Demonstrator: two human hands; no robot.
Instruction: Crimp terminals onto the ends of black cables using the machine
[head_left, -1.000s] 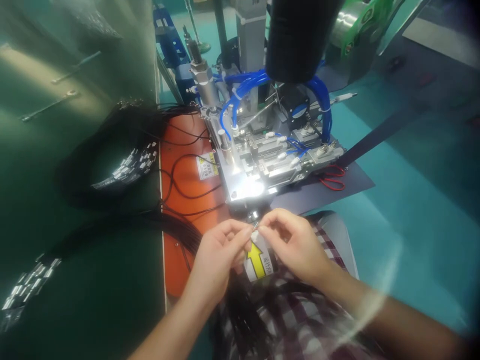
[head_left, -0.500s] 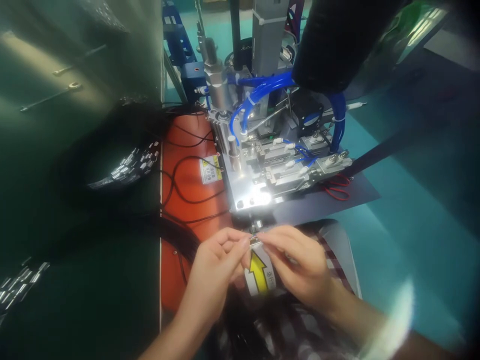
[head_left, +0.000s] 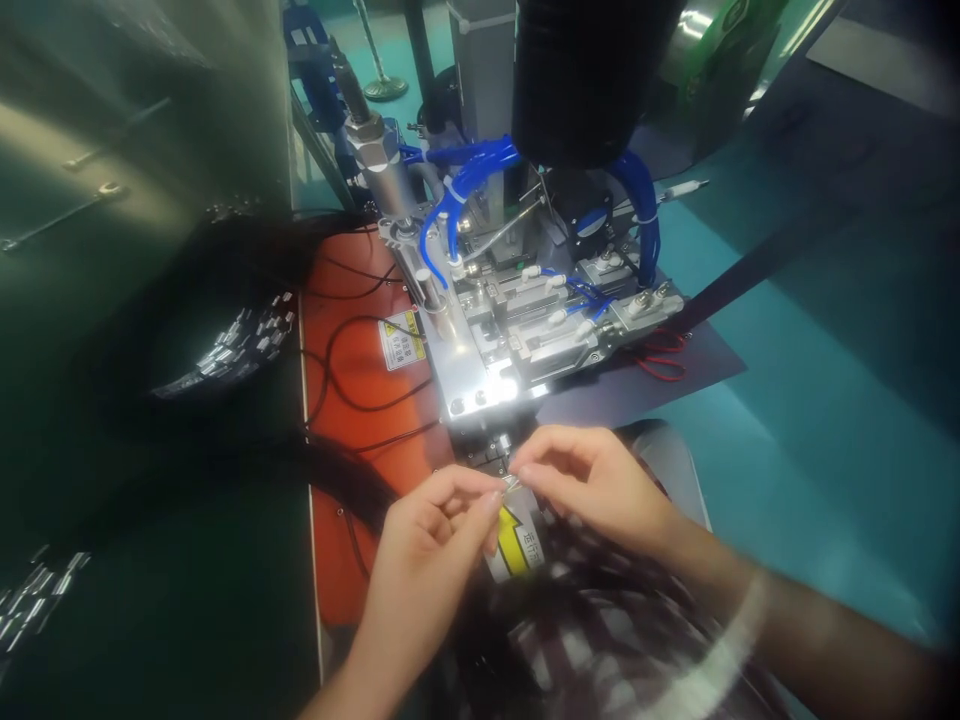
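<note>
My left hand pinches with thumb and forefinger at a small, thin, shiny piece too tiny to make out. My right hand is closed in a pinch at the right side of the same spot, its fingertips close to those of my left hand. Just below the fingertips lies a white label with a yellow arrow. Beyond both hands stands a metal machine fixture with cylinders and blue air tubes.
An orange-red surface with black cables and a warning label lies left of the fixture. Black cable bundles with shiny metal ends lie on the dark green surface at left. A thick black sleeve hangs above.
The view has shifted, and the fixture appears further left. My right hand has risen slightly and turned, its fingertips a little above those of my left hand.
</note>
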